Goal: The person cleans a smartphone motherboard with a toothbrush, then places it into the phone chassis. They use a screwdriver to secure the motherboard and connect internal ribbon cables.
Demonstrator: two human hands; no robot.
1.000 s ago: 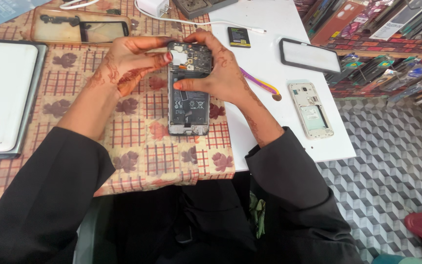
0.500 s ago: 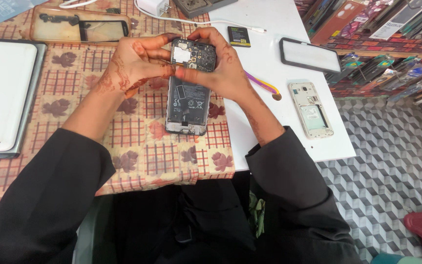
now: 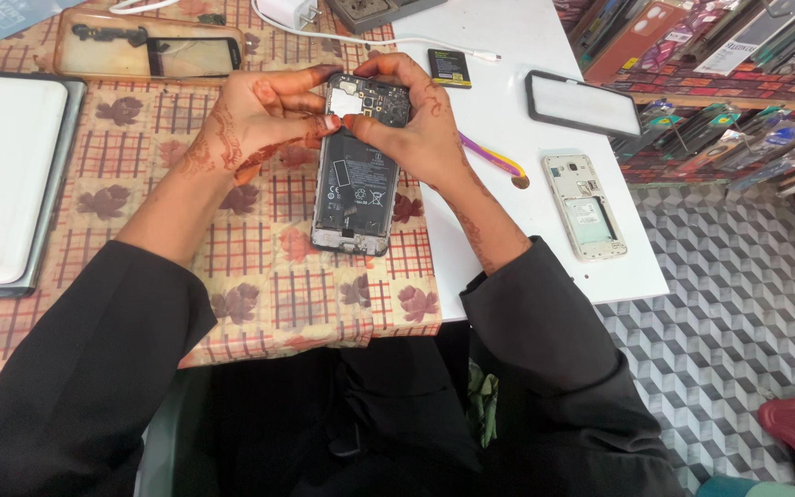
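While both wrists are bending inward, I'm gripping the opened phone (image 3: 353, 175) at its top end with my left hand (image 3: 255, 115) and right hand (image 3: 416, 124), fingertips pinching.

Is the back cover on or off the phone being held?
Off. The phone lies with its black battery and circuit board exposed, both the left hand and right hand gripping its top end.

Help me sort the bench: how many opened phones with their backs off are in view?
2. One opened phone sits on the checked cloth, held by the left hand and right hand; a smaller pale phone lies on the white table.
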